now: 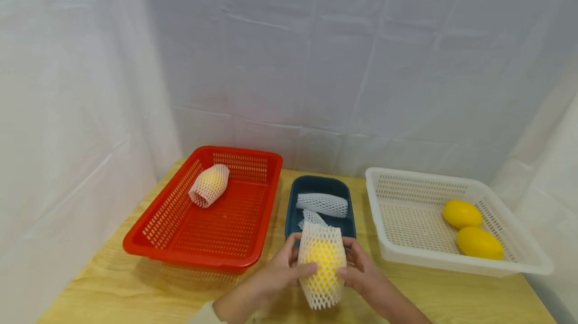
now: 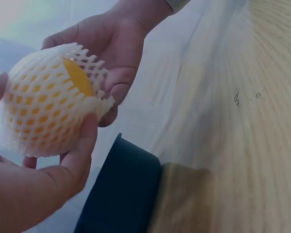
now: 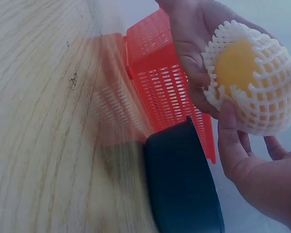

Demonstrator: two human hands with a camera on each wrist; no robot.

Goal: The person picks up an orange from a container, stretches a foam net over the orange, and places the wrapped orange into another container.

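In front of me, both hands hold a yellow oval fruit inside a white foam net sleeve. My left hand grips the sleeved fruit from the left side, its thumb on the front. From the right, my right hand holds it the same way, fingers curled behind. The sleeve's open end shows bare yellow skin in both wrist views. Just behind the hands stands a dark blue bin, with more foam net sleeves lying in it.
On the left stands a red basket holding one fruit in a foam sleeve. A white basket on the right holds two bare yellow fruits. All sit on a wooden table with white sheeting behind.
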